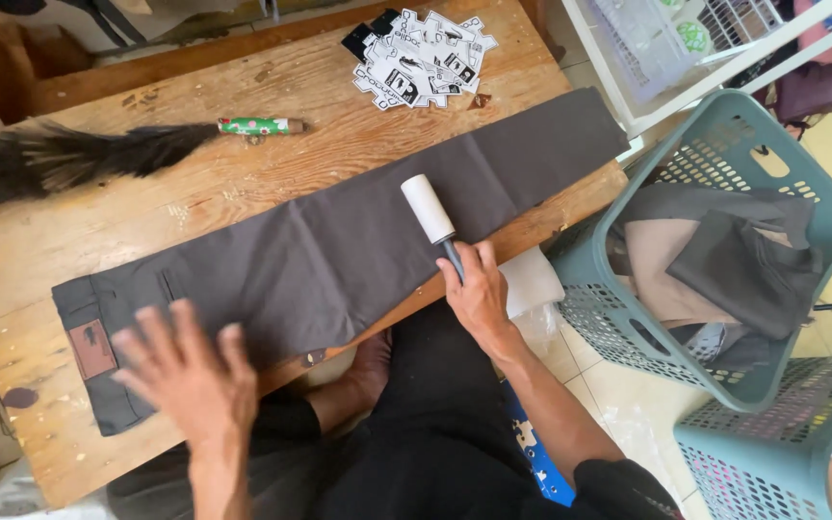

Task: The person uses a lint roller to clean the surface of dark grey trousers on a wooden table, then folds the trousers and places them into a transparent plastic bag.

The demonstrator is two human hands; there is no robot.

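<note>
Dark grey folded trousers [339,250] lie stretched along a worn wooden table [243,183], waistband with a brown patch [92,349] at the left. My right hand [477,294] grips the dark handle of a lint roller [429,209], whose white roll rests on the cloth near the middle. My left hand [188,371] hovers flat with fingers spread over the waist end of the trousers, slightly blurred.
A black feather duster [69,154] with a green patterned handle lies at the table's back left. A pile of black-and-white paper tags [423,58] sits at the back. A teal laundry basket [820,207] with folded clothes stands on the right; another basket [772,453] lies below it.
</note>
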